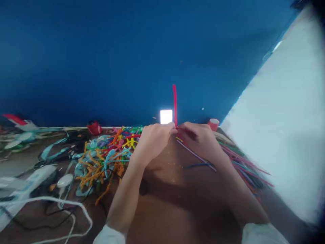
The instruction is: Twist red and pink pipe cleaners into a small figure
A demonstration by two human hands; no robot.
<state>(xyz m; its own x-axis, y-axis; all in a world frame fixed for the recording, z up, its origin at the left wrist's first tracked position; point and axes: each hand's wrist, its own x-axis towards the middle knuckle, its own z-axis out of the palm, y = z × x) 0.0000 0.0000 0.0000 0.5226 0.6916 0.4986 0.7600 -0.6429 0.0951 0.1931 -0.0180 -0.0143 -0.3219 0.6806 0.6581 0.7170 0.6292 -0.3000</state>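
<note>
A red pipe cleaner (175, 105) stands upright between my two hands, its lower end hidden in the fingers. My left hand (157, 137) pinches it with thumb and forefinger. From the other side, my right hand (199, 135) has its fingertips closed on the lower part of the same pipe cleaner. Below the hands, a lilac pipe cleaner (195, 155) and a short dark blue one (198, 165) lie on the brown table (172, 203). A bright white square light (166, 116) shows just behind the left hand.
Tangled coloured pipe cleaners (101, 159) are heaped on the left; straight ones (251, 166) lie right. Two red containers (94, 128) (213, 124) stand near the blue wall (127, 61). A white cable (86, 217) and power strip (27, 189) occupy the near left. A white wall (284, 128) bounds the right.
</note>
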